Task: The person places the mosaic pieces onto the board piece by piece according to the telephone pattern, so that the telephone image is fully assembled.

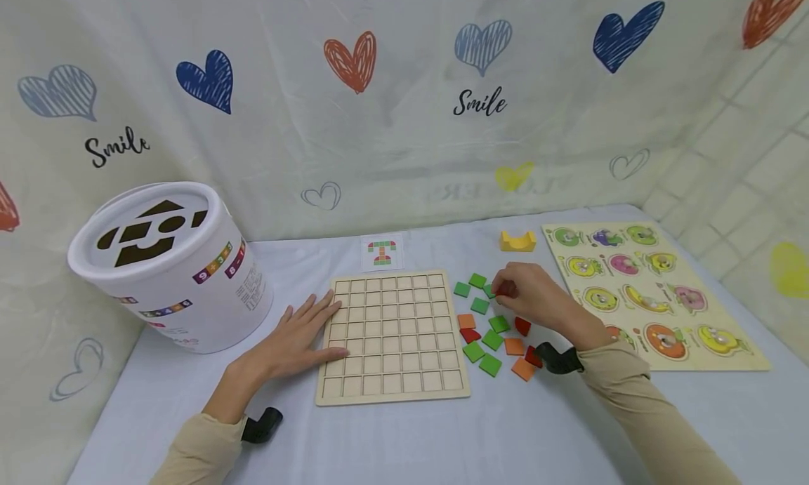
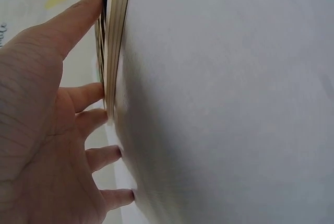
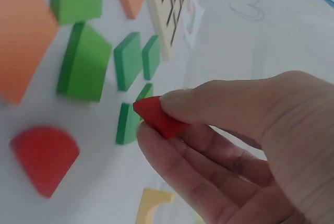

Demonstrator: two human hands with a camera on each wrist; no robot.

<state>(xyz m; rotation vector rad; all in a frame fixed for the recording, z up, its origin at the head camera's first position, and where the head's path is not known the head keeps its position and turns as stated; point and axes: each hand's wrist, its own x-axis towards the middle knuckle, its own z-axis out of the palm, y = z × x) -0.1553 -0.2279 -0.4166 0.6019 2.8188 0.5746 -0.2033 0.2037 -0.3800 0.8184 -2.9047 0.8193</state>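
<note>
A wooden grid board [image 1: 392, 337] with bare squares lies flat on the table. My left hand [image 1: 297, 344] spreads its straight fingers over the board's left edge; in the left wrist view the thumb [image 2: 78, 18] touches the board's rim. Between thumb and fingertips my right hand [image 1: 537, 295] pinches a red quarter-round tile [image 3: 159, 117], lifted over the loose pieces. Green square tiles [image 1: 489, 364], orange square tiles [image 1: 523, 369] and other red quarter-round tiles [image 1: 522, 326] lie scattered right of the board. Behind the board is a small pattern card [image 1: 382, 252] showing a green, red and orange T-like figure.
A white bucket [image 1: 183, 295] with shaped holes in its lid stands at the left. To the right lies a fruit puzzle board [image 1: 607, 264], and a yellow notched block [image 1: 518, 241] sits near the back. A heart-printed cloth [image 1: 404, 120] hangs behind the table.
</note>
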